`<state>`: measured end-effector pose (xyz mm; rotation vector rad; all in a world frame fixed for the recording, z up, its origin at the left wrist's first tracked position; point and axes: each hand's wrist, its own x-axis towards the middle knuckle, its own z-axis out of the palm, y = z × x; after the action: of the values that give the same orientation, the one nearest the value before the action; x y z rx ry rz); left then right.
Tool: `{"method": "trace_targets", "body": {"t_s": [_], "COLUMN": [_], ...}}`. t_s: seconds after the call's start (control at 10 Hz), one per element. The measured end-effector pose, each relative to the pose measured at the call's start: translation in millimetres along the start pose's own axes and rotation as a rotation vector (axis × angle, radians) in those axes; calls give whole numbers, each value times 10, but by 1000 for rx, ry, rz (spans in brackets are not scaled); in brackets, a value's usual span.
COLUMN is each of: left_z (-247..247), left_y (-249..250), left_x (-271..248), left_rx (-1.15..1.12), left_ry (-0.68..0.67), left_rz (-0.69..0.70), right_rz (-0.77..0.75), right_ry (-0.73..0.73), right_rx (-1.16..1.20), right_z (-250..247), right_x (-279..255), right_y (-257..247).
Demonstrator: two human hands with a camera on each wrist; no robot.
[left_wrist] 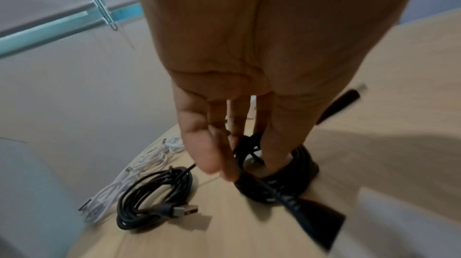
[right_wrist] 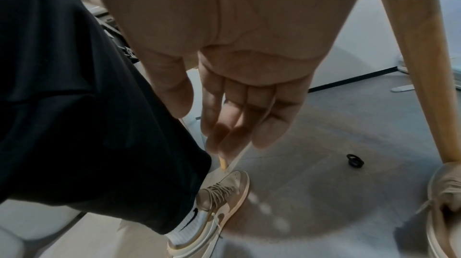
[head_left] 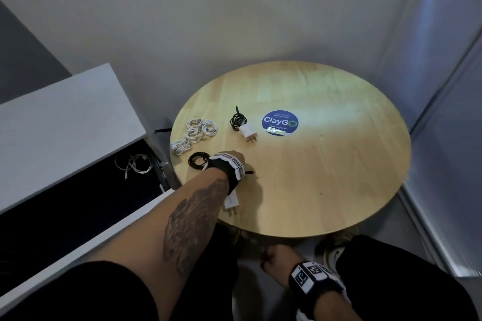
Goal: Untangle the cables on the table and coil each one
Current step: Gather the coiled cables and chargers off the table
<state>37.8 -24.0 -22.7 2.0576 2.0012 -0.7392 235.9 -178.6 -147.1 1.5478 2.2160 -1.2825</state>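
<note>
Several coiled cables are lying along the left side of the round table (head_left: 339, 190), so most of the task seems already done. The left hand (left_wrist: 224, 134) is reaching down over a black coil (left_wrist: 294, 187), and its fingers (left_wrist: 207, 155) are closing around the loops, probably to keep the coil from springing open while it is being set down. I judge this as placing, not lifting, but the frames are not proving it. Just beside it another dark cable coil (left_wrist: 152, 197) is resting with its USB plug (left_wrist: 186, 209) pointing outward, and the white cable bundles (head_left: 194, 133) are lying behind, grouped together to keep the finished ones apart. The green coil with its white charger (head_left: 249, 133) is sitting near the blue sticker (head_left: 279, 122). The right hand (right_wrist: 232, 108) is hanging below the table edge, fingers relaxed and holding nothing, because it is not needed now.
</note>
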Motion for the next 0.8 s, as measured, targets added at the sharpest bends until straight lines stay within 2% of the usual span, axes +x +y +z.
{"method": "trace_targets", "body": {"t_s": [0.1,0.2,0.3,0.4,0.6,0.8], "left_z": [-55,-137,-276,-411,-769,-863], "left_y": [52,49,-7,-112,-577,-1517], "left_x": [-34,-194,-413,-532,-1044,-1697], "left_rx": [17,-84,-71,-119,-381,-880], "left_ry": [-10,-4,-17,14,211,368], "left_rz": [12,-23,3,-34,-83,-226], "right_rz": [-22,-24,-33,-5,41,59], "right_ry": [-1,-11,-3,-36,-17,-33], "right_rx": [-3,11,16,28,1,-33], "right_z": [-11,-10,-26,-23,50,33], "right_x": [-4,-9,-24,-81,-153,-186], "right_y": [10,32,28,12,42,-6]}}
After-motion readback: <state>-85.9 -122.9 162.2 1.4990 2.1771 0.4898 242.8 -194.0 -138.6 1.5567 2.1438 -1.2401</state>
